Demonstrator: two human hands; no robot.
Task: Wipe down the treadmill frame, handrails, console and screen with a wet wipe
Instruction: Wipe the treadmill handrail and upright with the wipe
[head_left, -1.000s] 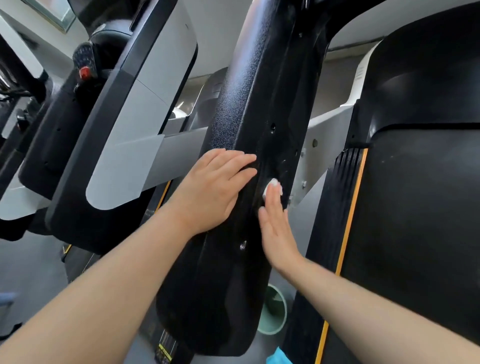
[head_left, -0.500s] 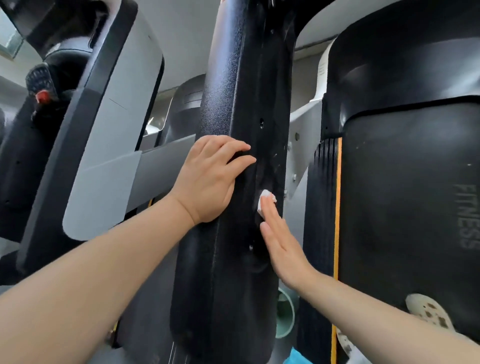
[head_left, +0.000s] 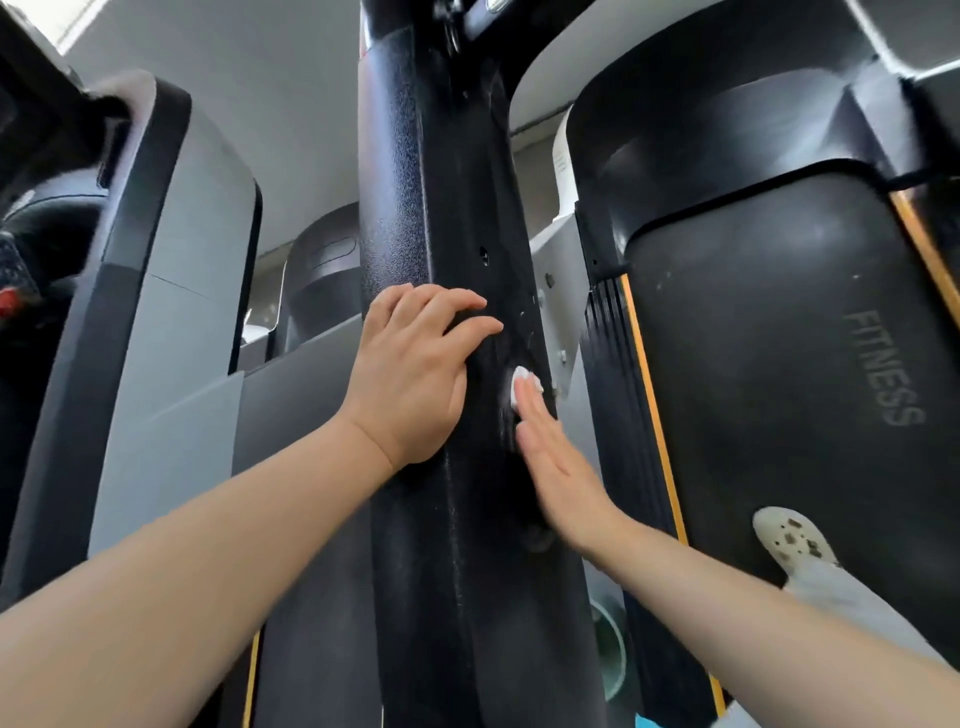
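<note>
The left hand rests flat, fingers loose, on the black upright; the right hand presses a wet wipe (straight-fingered) near the upright's right edge.

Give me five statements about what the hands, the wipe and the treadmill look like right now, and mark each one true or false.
1. The right hand presses a white wipe against the black upright post with straight fingers. True.
2. The left hand hangs free of the post. False: it rests on the post, fingers curved over its surface.
3. The word FITNESS is printed on the treadmill belt to the right of the post. True.
4. The wipe is under the left hand. False: it is under the right hand's fingertips.
5. A light-coloured shoe stands on the belt at lower right. True.
</note>
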